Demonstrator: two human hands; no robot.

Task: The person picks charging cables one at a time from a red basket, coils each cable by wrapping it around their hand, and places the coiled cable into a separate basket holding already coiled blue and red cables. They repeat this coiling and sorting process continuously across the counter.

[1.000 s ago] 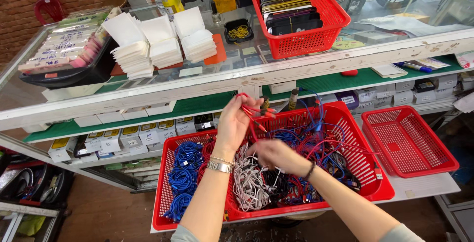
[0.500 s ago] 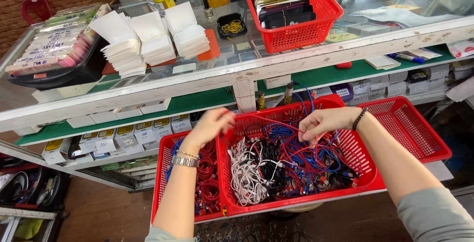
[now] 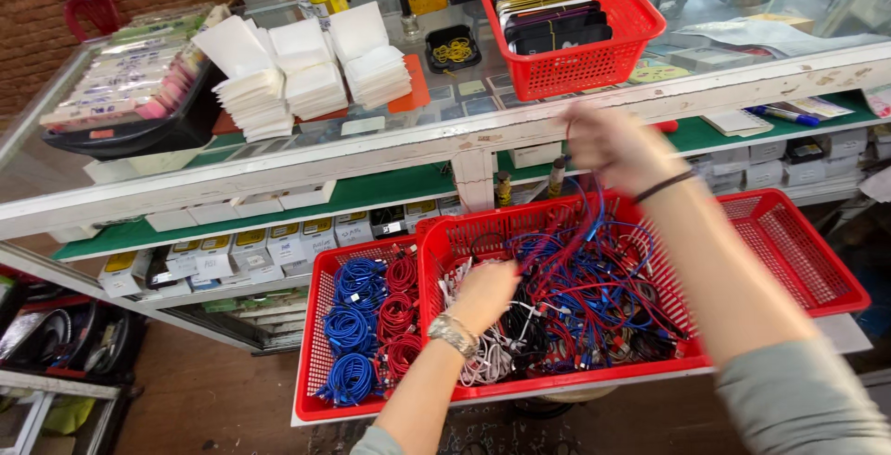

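A red basket (image 3: 445, 232) holds a tangled heap of red, blue, white and black cables (image 3: 594, 297). My left hand (image 3: 483, 295), with a metal watch on the wrist, is pressed down into the tangle near the white cables. My right hand (image 3: 613, 144) is raised above the basket's far rim, blurred, closed on red and blue cable strands (image 3: 585, 223) that stretch up from the heap.
A second red basket (image 3: 320, 325) on the left holds coiled blue and red cables (image 3: 371, 316). An empty red basket (image 3: 798, 251) sits on the right. On the glass counter above stand a red basket of phone cases (image 3: 566, 19) and stacks of white envelopes (image 3: 297, 65).
My right hand has lifted up and back, pulling cable strands out of the heap. My left hand moved from the basket's left rim down into the tangle.
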